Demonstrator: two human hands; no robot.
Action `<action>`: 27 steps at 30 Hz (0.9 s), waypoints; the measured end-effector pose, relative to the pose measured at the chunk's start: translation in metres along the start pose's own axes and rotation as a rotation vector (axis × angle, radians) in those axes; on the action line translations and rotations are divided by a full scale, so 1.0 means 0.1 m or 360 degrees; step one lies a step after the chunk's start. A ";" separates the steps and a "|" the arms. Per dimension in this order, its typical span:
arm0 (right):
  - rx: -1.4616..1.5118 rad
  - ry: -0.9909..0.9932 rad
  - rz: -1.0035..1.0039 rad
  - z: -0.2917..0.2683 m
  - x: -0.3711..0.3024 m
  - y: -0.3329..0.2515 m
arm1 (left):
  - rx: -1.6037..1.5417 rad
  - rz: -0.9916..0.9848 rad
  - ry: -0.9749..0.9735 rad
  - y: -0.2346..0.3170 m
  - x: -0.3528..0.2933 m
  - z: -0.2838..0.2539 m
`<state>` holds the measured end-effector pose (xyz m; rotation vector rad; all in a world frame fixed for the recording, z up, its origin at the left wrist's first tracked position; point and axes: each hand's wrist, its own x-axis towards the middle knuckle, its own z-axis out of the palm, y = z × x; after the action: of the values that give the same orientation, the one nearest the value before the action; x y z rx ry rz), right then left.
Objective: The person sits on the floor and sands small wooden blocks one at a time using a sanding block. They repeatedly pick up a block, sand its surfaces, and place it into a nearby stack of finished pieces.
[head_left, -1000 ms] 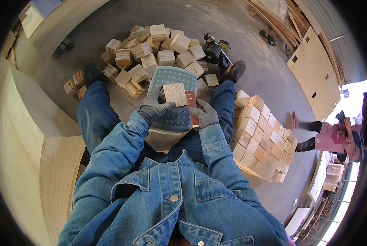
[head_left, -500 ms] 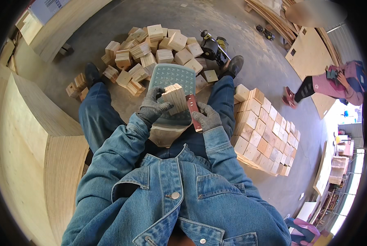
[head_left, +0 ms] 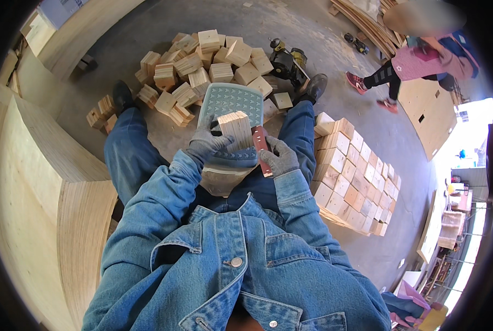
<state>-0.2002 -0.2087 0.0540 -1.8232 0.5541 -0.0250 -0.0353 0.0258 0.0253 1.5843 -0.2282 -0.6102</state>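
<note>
A layered plywood block [head_left: 236, 130] is held over the stool in my gloved left hand [head_left: 204, 142], thumb and fingers on its left side. My right hand [head_left: 283, 156], gloved as well, grips a reddish-brown sanding block [head_left: 260, 142], a narrow bar with staples along its face. The bar stands upright against or very near the right side of the plywood; a gap cannot be made out. Beneath both hands is a blue-green plastic stool [head_left: 232, 98] with a studded top, between my knees.
Loose wooden blocks [head_left: 188, 63] lie heaped beyond the stool, with a black and yellow-green power tool [head_left: 282, 60] beside them. Stacked blocks [head_left: 356, 176] stand at my right knee. Plywood sheets [head_left: 42, 193] rise on the left. Another person [head_left: 423, 63] is at the upper right.
My left hand has turned the plywood block slightly more upright and shifted its fingers lower on it. The other person has moved toward the far side. The sanding block has barely moved.
</note>
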 end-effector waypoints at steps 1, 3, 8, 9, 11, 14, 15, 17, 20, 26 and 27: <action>-0.0024 0.0000 -0.0018 0.00 0.00 -0.01 | -0.0150 -0.0056 -0.0078 -0.01 0.01 -0.02; -0.0041 0.0009 -0.0033 0.00 0.00 -0.02 | -0.0451 -0.0167 -0.0236 -0.04 0.03 -0.06; -0.0166 0.0032 -0.0052 -0.04 -0.07 -0.10 | -0.0368 -0.0190 -0.0176 0.10 -0.02 -0.04; -0.0153 0.0052 -0.0040 -0.07 -0.09 -0.06 | -0.0344 -0.0150 -0.0188 0.17 -0.03 0.01; -0.0091 0.0040 -0.0032 -0.01 -0.06 -0.13 | -0.0117 0.0246 0.0009 0.00 0.10 -0.05; -0.0004 0.0065 0.0023 0.02 -0.05 -0.20 | 0.0018 0.0438 0.0150 -0.03 0.10 -0.03; 0.0012 0.0091 0.0038 0.01 -0.06 -0.19 | 0.0263 0.0483 0.0183 -0.17 0.19 -0.06; 0.0009 0.0125 0.0038 0.03 -0.05 -0.26 | 0.0630 0.0555 0.0256 -0.18 0.23 -0.11; -0.0110 0.0189 -0.0035 0.04 -0.06 -0.31 | 0.0817 0.0601 0.0388 -0.20 0.21 -0.10; -0.0309 0.0339 -0.0448 0.14 0.01 -0.22 | 0.0815 0.0463 0.0159 -0.04 0.19 -0.13; -0.0415 0.0353 -0.0532 0.18 -0.01 -0.24 | 0.0731 0.0436 0.0129 -0.06 0.21 -0.11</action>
<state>-0.1871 -0.1867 0.0701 -2.1673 0.4135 -0.4017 -0.0132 0.0260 0.0143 1.9697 -0.5444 -0.2882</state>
